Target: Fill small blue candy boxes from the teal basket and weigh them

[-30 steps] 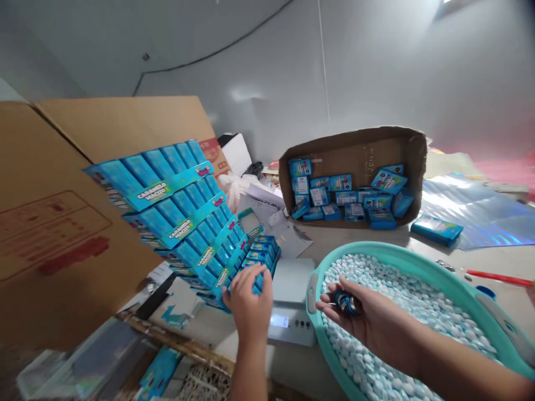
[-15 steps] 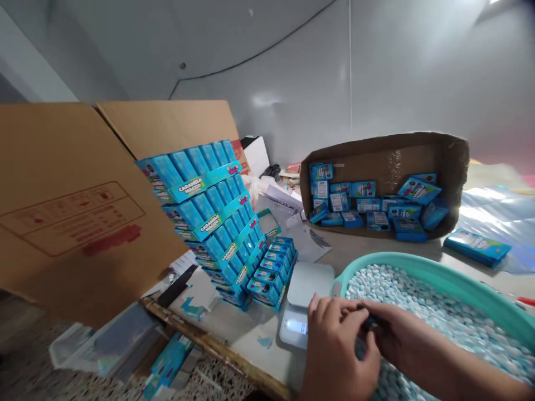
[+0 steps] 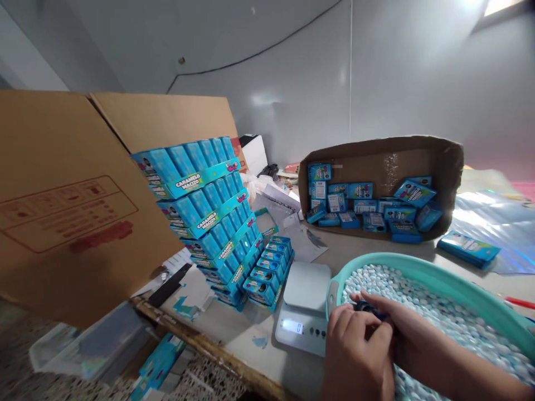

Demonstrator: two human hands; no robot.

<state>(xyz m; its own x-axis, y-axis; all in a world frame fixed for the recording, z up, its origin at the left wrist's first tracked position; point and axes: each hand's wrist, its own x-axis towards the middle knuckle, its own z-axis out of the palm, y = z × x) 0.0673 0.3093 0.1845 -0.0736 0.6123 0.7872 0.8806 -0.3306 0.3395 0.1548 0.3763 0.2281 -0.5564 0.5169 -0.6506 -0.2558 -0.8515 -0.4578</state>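
Both hands are closed close together over the near left side of a turquoise tub (image 3: 422,264) full of white and pale blue candies (image 3: 451,334). My left hand (image 3: 359,348) has its fingers curled, its back toward me. Just beyond it, my right hand (image 3: 403,320) reaches in from the right. Between them is a small dark blue item (image 3: 368,308), mostly hidden by the fingers; its kind cannot be made out. Left of the hands lies a kitchen scale (image 3: 307,284), its plate bare and its display lit, apparently showing 0.
A tall stack of blue candy boxes in display trays (image 3: 209,217) stands left, with a lower tray of boxes (image 3: 267,273) beside it. Behind the tub, a carton (image 3: 359,156) holds loose blue boxes. Flattened boxes (image 3: 468,249) lie right. A large cardboard box (image 3: 62,145) fills the left.
My hands have shifted slightly right, away from the scale, uncovering its buttons. The dark blue item has turned a little between the fingers. The view has moved slightly.
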